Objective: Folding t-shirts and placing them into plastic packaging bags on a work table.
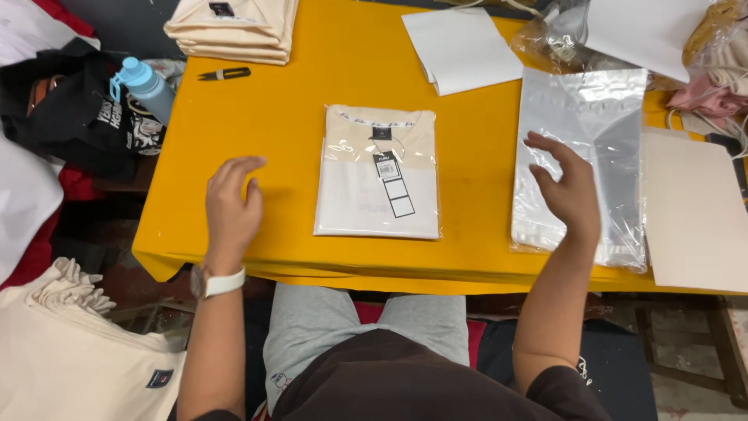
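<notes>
A folded cream shirt with a hang tag and a white sheet over its lower half lies in the middle of the yellow table. My left hand hovers open just left of it, a white watch on the wrist. Over a stack of clear plastic bags to the right of the shirt hangs my right hand, fingers spread and holding nothing.
A stack of folded cream shirts and small black snips lie at the back left. White paper sheets sit at the back, brown card at the right. A blue bottle and more cream shirts are off the table's left.
</notes>
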